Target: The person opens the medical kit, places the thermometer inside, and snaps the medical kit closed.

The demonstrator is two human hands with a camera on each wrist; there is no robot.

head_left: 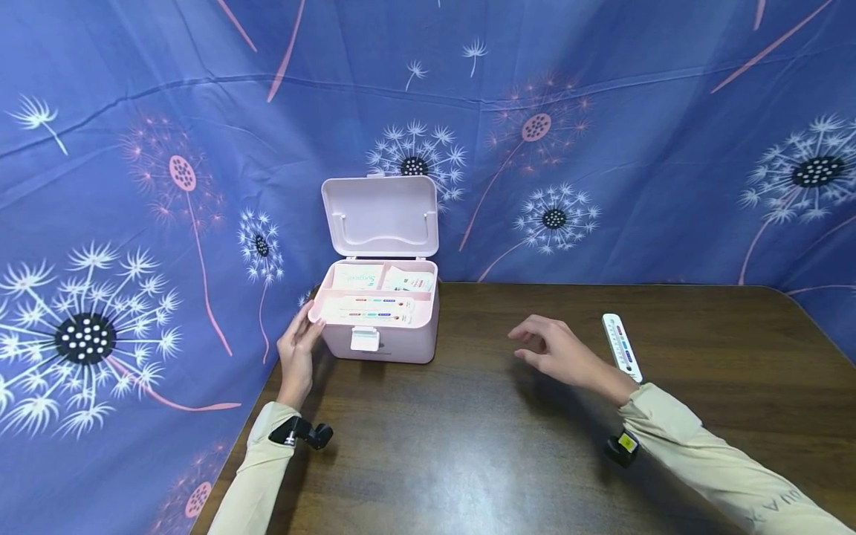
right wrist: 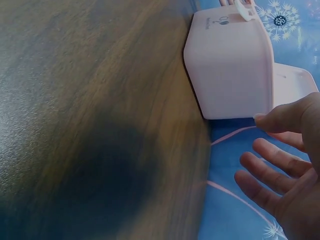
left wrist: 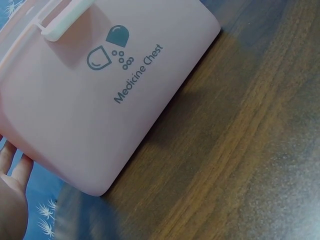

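A pink medicine chest (head_left: 414, 345) stands at the back left of the table, its lid (head_left: 381, 215) raised. Two long white thermometers (head_left: 374, 303) with coloured markings lie in its front compartment. My left hand (head_left: 296, 357) touches the chest's left side near the rim, fingers fairly straight; the left wrist view shows some of its fingers (left wrist: 21, 172) beside the chest wall. Over the table to the right of the chest hovers my right hand (head_left: 558, 353), holding nothing, with fingers loosely bent. Another white thermometer (head_left: 622, 347) lies on the table beyond the right wrist.
Behind a divider in the chest sit a white packet (head_left: 357, 276) with "Surgical" lettering and a second printed packet (head_left: 408, 280). A white latch (head_left: 365, 339) hangs at the front. Blue dandelion-patterned cloth (head_left: 481, 148) borders the brown wooden table (head_left: 428, 438) behind and at left.
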